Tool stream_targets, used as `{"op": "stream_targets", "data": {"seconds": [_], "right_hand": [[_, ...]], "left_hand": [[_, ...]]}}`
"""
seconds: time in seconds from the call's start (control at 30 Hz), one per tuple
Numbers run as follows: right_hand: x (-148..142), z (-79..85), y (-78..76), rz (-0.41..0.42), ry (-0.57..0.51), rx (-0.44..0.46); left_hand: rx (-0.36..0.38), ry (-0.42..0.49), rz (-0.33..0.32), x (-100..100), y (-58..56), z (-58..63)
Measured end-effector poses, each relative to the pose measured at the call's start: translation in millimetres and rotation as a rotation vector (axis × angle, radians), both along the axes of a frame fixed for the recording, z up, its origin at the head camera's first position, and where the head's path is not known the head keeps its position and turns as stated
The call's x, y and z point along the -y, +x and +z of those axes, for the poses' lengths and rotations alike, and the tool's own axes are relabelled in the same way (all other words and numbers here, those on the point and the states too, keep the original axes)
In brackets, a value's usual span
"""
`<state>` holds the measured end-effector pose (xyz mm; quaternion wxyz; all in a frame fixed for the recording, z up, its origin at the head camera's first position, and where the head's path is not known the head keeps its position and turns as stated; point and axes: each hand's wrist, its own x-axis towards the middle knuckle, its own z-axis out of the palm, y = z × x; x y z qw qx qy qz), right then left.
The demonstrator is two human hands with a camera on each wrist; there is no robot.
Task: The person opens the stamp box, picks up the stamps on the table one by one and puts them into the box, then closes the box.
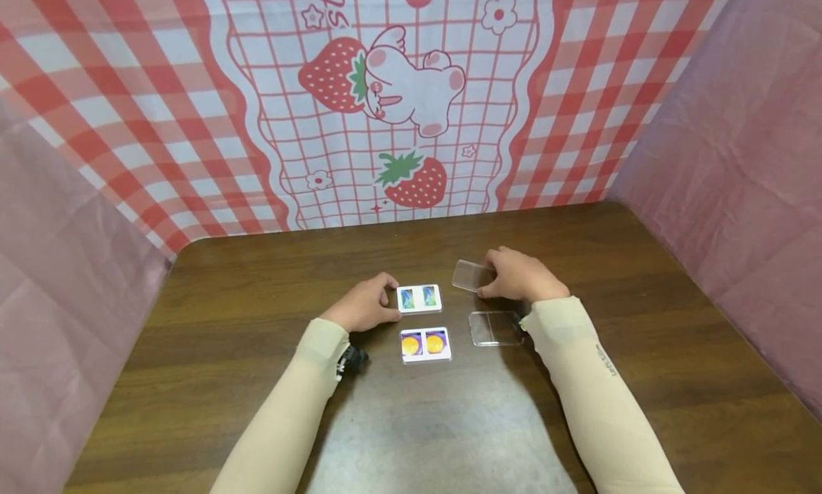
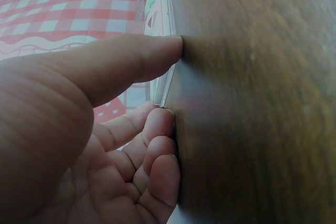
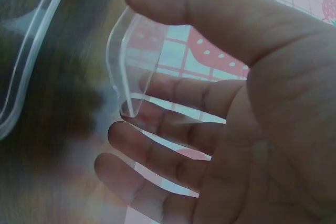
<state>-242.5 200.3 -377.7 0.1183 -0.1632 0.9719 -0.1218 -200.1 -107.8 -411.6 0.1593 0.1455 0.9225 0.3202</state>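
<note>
My left hand [image 1: 366, 303] holds the left end of a flat, clear-edged case [image 1: 419, 299] showing two blue-green pictures on white. Thumb and forefinger are at opposite edges of it, and the case lies on the table. In the left wrist view, the other fingers are curled beside its end. A transparent plastic lid [image 1: 469, 275] is pinched by its right part in my right hand [image 1: 520, 274], tilted above the table. The right wrist view shows the thumb on one edge of this lid [image 3: 137, 51] and fingertips along the other.
A second case [image 1: 427, 345] with two orange-and-purple pictures lies nearer me. To its right, another clear lid [image 1: 494, 328] rests on the brown wooden table [image 1: 257, 265], partly under my right wrist. A red-checked strawberry cloth [image 1: 411, 87] hangs behind, with pink cloth [image 1: 719, 158] at the sides.
</note>
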Motion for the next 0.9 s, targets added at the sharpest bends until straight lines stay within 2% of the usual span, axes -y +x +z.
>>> {"op": "stream_targets", "data": {"seconds": [0.3,0.9], "right_hand": [[2.2,-1.8,-1.9,-0.024,-0.078,-0.054],[8.7,-2.0,-2.5,-0.021,-0.107,-0.146]], "left_hand": [[0.000,0.001,-0.005,0.6,-0.7,-1.3],[0.006,-0.001,-0.001,0.4,-1.2,-1.2]]}}
